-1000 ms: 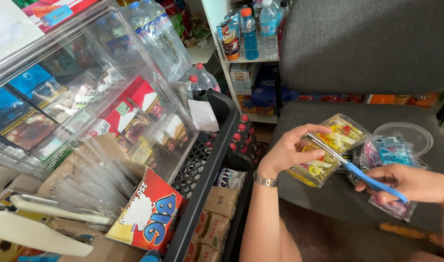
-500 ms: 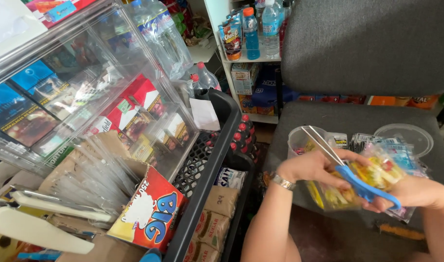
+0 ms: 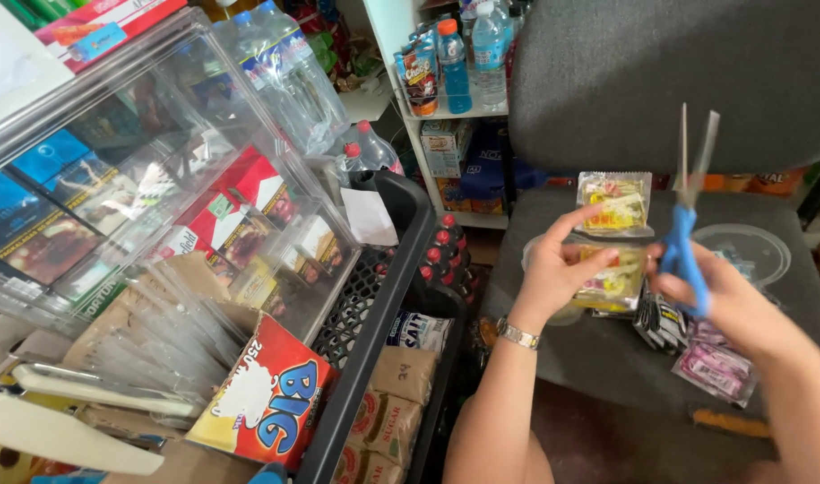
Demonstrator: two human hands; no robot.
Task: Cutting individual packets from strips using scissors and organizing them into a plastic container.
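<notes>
My left hand [image 3: 558,269] pinches a strip of clear yellow snack packets [image 3: 614,211] and holds it upright over the grey chair seat [image 3: 607,358]. My right hand [image 3: 728,305] grips blue-handled scissors [image 3: 683,224] with the blades pointing up and slightly apart, just right of the strip. Behind my left hand a clear plastic tub [image 3: 540,260] is partly hidden. Small dark and pink sachets [image 3: 697,350] lie on the seat beneath my right hand.
A clear round lid [image 3: 746,251] lies on the seat at right. A black crate [image 3: 383,305] and a clear display case [image 3: 150,179] of cartons fill the left. Shelves with bottles [image 3: 455,63] stand behind. A red-and-yellow box [image 3: 271,399] leans near the crate.
My left hand lifted the packet strip up out of the tub. My right hand swung the scissors from lying across the packets to pointing upward beside the strip.
</notes>
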